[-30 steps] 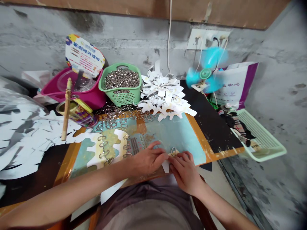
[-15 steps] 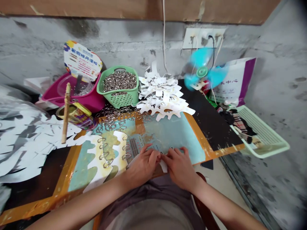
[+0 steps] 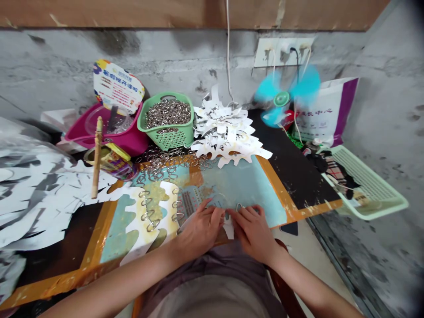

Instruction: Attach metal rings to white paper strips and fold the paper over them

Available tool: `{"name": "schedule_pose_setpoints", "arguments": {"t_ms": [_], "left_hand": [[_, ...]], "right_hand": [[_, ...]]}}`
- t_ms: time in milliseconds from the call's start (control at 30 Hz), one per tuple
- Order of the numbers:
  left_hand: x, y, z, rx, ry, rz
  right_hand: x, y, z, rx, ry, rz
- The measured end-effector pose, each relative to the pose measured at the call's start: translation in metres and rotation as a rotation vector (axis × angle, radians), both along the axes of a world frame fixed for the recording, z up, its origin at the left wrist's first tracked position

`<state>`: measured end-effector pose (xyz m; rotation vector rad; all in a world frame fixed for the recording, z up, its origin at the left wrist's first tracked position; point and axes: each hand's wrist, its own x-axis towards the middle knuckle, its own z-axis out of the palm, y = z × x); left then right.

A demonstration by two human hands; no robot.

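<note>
At the table's front edge my left hand [image 3: 202, 226] is closed, thumb and fingers pinched on a white cut-out paper piece [image 3: 228, 230]. My right hand [image 3: 252, 226] is closed on the same piece from the other side, its fingertips close to the left ones. A metal ring [image 3: 239, 206] shows at the right fingers. Most of the piece is hidden by the hands. Left of them lie two white toothed paper strips, one [image 3: 169, 207] nearer and one [image 3: 135, 221] farther left, with several metal rings [image 3: 146, 215] along their edges.
Loose rings [image 3: 165, 163] are heaped before a green basket [image 3: 172, 138] full of rings. A magenta basin [image 3: 129, 140], a tin with a stick [image 3: 96, 163] and white cut-outs [image 3: 39, 194] occupy the left. Behind stand a paper stack [image 3: 228, 141] and a spinning fan [image 3: 281, 99].
The view has shifted slightly. My fingertips have drawn a little apart over the white paper piece, and the ring at my right fingers shows more plainly.
</note>
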<state>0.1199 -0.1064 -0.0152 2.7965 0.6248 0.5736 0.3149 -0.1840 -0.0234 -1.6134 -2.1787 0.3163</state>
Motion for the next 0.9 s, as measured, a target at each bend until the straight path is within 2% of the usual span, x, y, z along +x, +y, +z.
{"name": "schedule_pose_setpoints", "arguments": {"t_ms": [100,267,467,567,633,700,767,833,900], "left_hand": [[0.000,0.001,0.002,-0.006,0.018,-0.006],[-0.001,0.002,0.003,0.041,0.081,-0.034],[-0.006,-0.008,0.011,0.096,0.125,-0.122],[-0.007,-0.015,0.011,0.070,0.157,-0.085],[-0.009,-0.020,0.009,0.056,0.168,-0.048],[-0.010,-0.024,0.007,0.054,0.189,-0.023],[-0.010,-0.027,0.007,0.044,0.218,-0.009],[-0.010,-0.030,0.007,0.025,0.223,0.011],[-0.011,-0.032,0.008,-0.002,0.194,0.040]], "right_hand": [[0.003,0.001,-0.001,0.002,0.055,0.005],[0.007,0.003,-0.003,0.042,0.021,0.031],[0.008,-0.010,-0.002,0.153,-0.037,0.095],[0.016,-0.005,0.006,0.073,0.012,0.093],[0.025,0.006,0.013,0.028,0.173,0.009],[0.031,0.019,0.019,0.074,0.297,-0.128],[0.032,0.029,0.022,0.127,0.263,-0.175],[0.027,0.034,0.023,0.064,0.145,-0.072],[0.021,0.037,0.022,-0.066,0.079,0.045]]}}
